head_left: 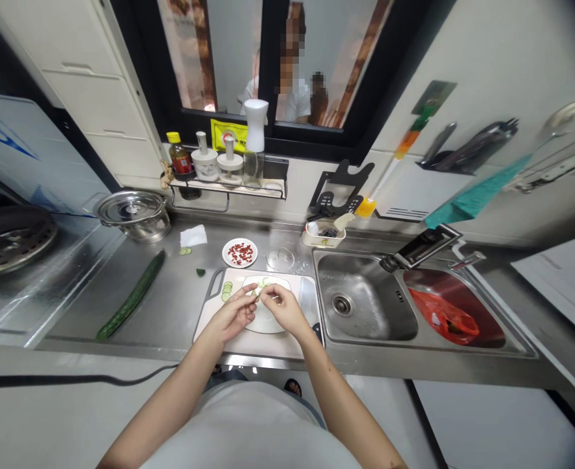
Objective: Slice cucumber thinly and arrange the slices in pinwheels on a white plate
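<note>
Both hands are over a white plate (267, 322) that lies on the cutting board (209, 319). My left hand (235, 314) is palm up, its thumb and fingertips near a small green piece between the two hands. My right hand (282, 307) pinches at that piece, which looks like cucumber. Some pale green slices (266, 282) lie at the plate's far side. Several cucumber slices (227, 291) rest on the board left of the plate. A knife (308, 301) lies along the board's right side.
A whole cucumber (133, 296), a cucumber end (200, 272) and a white tissue (193, 236) lie at the left. Behind the board is a plate of red pieces (239, 253). The sink (365, 299) is at the right, a lidded pot (143, 215) at the back left.
</note>
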A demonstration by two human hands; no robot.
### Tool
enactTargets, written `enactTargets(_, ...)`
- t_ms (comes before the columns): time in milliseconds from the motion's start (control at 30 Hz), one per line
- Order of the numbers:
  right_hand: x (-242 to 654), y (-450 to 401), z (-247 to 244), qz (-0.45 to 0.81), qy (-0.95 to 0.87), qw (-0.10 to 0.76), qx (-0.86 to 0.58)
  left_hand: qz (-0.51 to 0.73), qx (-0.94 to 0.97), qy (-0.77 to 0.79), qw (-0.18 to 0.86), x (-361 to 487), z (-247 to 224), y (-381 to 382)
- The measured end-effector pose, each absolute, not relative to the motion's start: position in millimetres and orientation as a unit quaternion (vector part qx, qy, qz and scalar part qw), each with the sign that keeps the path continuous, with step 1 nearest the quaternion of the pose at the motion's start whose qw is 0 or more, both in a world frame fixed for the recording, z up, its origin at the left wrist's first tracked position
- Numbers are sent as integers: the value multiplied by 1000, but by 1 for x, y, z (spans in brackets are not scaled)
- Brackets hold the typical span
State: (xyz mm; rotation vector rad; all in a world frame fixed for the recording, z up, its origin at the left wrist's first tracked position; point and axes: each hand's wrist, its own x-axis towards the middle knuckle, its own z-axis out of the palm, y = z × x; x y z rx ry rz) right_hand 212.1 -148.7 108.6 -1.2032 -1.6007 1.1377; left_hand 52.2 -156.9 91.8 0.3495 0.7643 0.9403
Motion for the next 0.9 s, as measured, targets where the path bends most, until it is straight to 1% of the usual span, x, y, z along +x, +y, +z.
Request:
enactTargets(167,216,-151,116,451,-669,391,-443,449,264,419,743,50,104,-158)
enactTargets(333,218,-151,117,434,-680,376,-456,463,342,461,675,53,116,-160)
enactTargets(700,209,-149,101,466,-609,413,-491,507,416,494,571,61,119,-161)
enactTargets(900,210,-152,97,485,-574,427,-502,516,430,499,548,68,109,-161)
